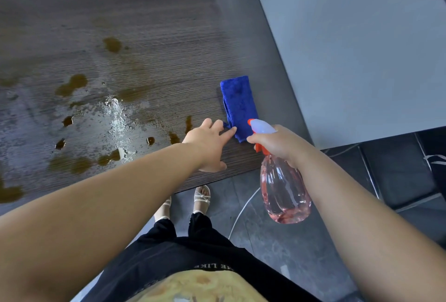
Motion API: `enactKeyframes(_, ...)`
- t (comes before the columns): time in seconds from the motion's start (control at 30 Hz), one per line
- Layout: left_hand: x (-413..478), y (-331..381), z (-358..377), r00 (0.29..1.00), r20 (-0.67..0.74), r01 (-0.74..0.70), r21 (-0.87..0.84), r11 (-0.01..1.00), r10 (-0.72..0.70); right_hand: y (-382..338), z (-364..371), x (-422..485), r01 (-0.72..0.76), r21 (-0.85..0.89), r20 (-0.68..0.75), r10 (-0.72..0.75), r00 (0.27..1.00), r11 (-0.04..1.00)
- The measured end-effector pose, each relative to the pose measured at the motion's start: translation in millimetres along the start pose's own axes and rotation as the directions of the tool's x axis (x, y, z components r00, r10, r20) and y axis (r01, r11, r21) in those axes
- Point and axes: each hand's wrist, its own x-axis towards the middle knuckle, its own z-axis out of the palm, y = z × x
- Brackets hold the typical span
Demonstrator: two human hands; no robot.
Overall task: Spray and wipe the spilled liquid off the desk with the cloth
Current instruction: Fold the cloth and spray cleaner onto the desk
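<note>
Blue plush cloth (239, 103), folded lengthwise, left hand (207, 143) perhaps touching it

desk (169, 24): dark brown, fine wood-grain lines
spilled liquid (72, 85): amber-brown blots, glossy whitish sheen at near left
cloth (239, 103): plain deep blue
spray bottle (284, 195): clear pink body, pale lilac head, orange-red trigger
floor (289, 241): dark grey tiles
sandals (202, 199): cream-white
far-right surface (350, 48): flat pale grey
</note>
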Motion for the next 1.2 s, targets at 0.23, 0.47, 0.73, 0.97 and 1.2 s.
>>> enactKeyframes(0.23, 2, 0, -3, 1.0, 0.014, -0.013, 0.023, 1.0, 0.013, 12, 1, -2, -0.051, 0.015, 0.004, 0.051, 0.999, 0.999)
enactKeyframes(0.47, 2, -2, -4, 0.999, 0.029, -0.027, 0.018, 0.999, 0.027, 11, -12, -4, 0.005, 0.012, 0.043, -0.005, 0.999, 1.0)
enactKeyframes(0.73, 0, -1, -4, 0.999, 0.029, -0.025, 0.022, 0.999, 0.024, -10, -26, 0, 0.036, 0.012, -0.029, -0.035, 0.999, 0.999)
enactKeyframes(0.97, 0, 1, -8, 0.999, 0.046, -0.019, 0.027, 0.999, 0.018, -47, -28, 18, 0.107, 0.008, -0.052, -0.106, 0.993, 0.994)
enactKeyframes(1.2, -1, 1, -6, 0.999, 0.053, -0.008, 0.024, 1.0, 0.007, -60, -18, 29, 0.103, -0.02, -0.046, -0.103, 0.994, 0.995)
